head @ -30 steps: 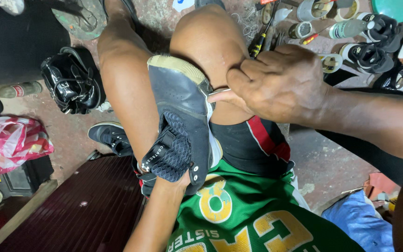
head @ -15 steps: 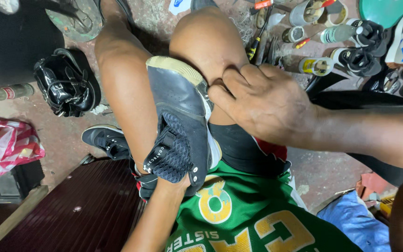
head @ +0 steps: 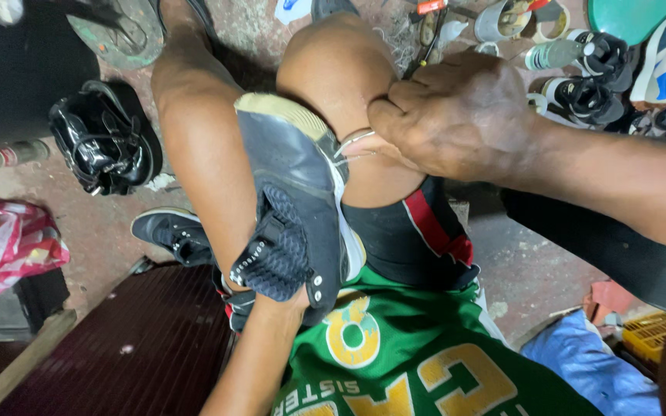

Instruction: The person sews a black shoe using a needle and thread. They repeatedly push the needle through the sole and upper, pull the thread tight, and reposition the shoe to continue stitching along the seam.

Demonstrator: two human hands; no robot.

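Now right hand [head: 456,115] pulling farther right of dark shoe [head: 294,185], fist closed, drawing thread [head: 352,146] taut; left hand hidden inside shoe; black bag [head: 102,146] lying left of shoe.

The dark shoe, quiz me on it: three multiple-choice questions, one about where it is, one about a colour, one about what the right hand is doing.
1. Where is the dark shoe?
A on a shelf
B flat on the floor
C between the knees

2. What colour is the jersey?
A red
B green
C white

3. What is the right hand doing?
A pinching the thread
B lying open
C out of view

Answers: C, a knee flanks it on each side. B, green with yellow lettering. A, its fingers are closed on the thread at the sole edge.
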